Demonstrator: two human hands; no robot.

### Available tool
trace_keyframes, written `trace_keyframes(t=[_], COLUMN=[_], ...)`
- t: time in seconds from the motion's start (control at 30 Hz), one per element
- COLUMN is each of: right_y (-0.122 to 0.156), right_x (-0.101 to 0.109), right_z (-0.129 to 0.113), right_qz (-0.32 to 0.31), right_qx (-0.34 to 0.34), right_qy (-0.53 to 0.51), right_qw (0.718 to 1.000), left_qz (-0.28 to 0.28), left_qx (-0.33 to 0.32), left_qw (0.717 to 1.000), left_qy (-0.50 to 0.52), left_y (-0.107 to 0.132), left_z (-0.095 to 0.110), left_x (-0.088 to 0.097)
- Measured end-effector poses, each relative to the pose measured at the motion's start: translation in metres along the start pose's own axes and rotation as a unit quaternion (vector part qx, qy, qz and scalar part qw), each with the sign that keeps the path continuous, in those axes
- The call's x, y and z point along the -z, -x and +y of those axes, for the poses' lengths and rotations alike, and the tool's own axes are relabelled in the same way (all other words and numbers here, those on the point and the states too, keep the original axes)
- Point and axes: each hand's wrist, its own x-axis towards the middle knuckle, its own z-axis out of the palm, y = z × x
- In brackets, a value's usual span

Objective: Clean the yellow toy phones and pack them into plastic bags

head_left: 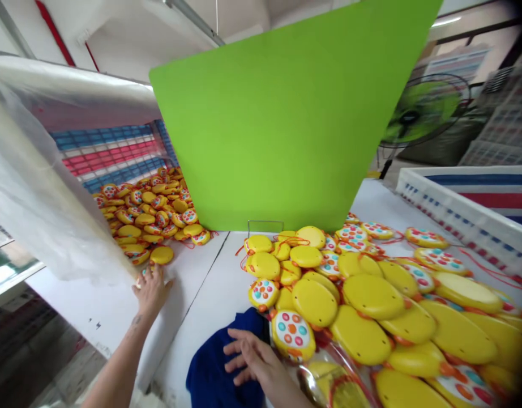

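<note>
My left hand (153,290) reaches to the front edge of a heap of yellow oval toys with coloured dots (146,215). Its thumb stands apart and its fingertips are by a yellow toy (161,255) lying face down; whether they touch it I cannot tell. My right hand (261,362) is open, fingers spread and holding nothing, above a dark blue cloth (205,362). Close beside that hand lies a toy with its dotted face up (292,335). A larger spread of the same toys (367,294), many plain side up with red cords, covers the right side of the white table (201,309).
A big green board (269,124) stands upright across the table. Clear plastic sheeting (44,187) hangs at the left by the heap. To the right are a white crate (469,192) and a fan (426,110). A clear plastic item (337,377) lies near the front.
</note>
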Motion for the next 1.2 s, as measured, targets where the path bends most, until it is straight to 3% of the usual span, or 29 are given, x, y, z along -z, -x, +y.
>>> trace_keyframes(t=[0.1, 0.23, 0.4, 0.6, 0.83, 1.07, 1.13, 1.2], right_y=[0.0, 0.0, 0.001, -0.001, -0.002, 0.0, 0.001, 0.001], right_x=[-0.002, -0.002, -0.001, 0.001, 0.002, 0.004, 0.006, 0.008], right_z=[-0.003, -0.003, -0.001, 0.004, 0.006, 0.004, 0.005, 0.006], right_qz=[-0.004, -0.008, -0.013, -0.016, -0.016, 0.007, 0.009, 0.027], right_qx=[-0.003, -0.003, 0.004, 0.01, 0.017, 0.005, 0.009, 0.02], right_qy=[-0.002, -0.003, -0.007, -0.005, 0.0, -0.01, -0.034, -0.056], right_qw=[1.0, 1.0, 1.0, 1.0, 1.0, 1.0, 0.999, 0.998], left_qz=[-0.021, -0.032, -0.036, -0.014, -0.034, -0.066, -0.084, -0.118], left_qx=[-0.015, -0.044, -0.058, -0.018, -0.054, -0.107, -0.141, -0.192], left_qw=[1.0, 0.998, 0.998, 1.0, 0.991, 0.942, 0.897, 0.868], left_qy=[-0.014, -0.019, -0.007, 0.015, 0.12, 0.31, 0.411, 0.442], left_y=[-0.001, -0.002, 0.011, 0.021, 0.045, 0.107, 0.132, 0.156], left_z=[-0.026, -0.036, -0.026, -0.009, 0.009, 0.06, 0.078, 0.093], left_x=[-0.008, -0.008, -0.005, -0.011, -0.01, 0.021, 0.034, 0.045])
